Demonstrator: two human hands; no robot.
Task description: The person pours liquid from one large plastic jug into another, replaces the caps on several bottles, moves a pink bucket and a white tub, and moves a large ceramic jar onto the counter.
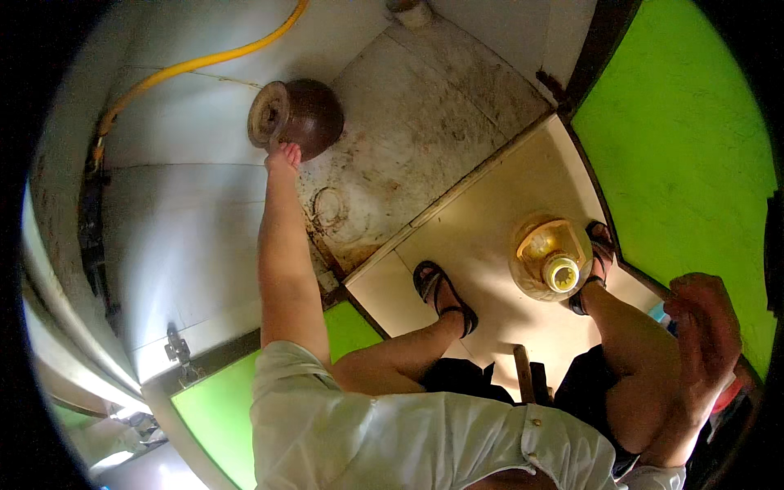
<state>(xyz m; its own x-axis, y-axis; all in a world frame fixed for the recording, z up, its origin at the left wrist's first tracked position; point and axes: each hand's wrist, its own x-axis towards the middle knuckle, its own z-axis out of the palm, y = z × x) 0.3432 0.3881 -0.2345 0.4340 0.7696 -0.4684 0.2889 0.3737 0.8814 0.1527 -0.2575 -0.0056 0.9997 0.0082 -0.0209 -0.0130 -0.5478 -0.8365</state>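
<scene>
Inside a low cabinet, my left hand grips the lower side of a brown ceramic jar at its pale, disc-shaped end. The jar is tipped, with that pale end facing left. My right hand is raised above my right knee with its fingers curled. It is dark and blurred, so whether it holds anything cannot be told. Between my feet, nearer the right one, an uncapped clear plastic jug with a yellow neck ring and a handle stands upright on the tiled floor.
The stained cabinet floor bears a ring mark and dirt. A yellow hose curves along the cabinet's back wall. Green cabinet doors stand at the right and lower left. A small container sits in the far corner.
</scene>
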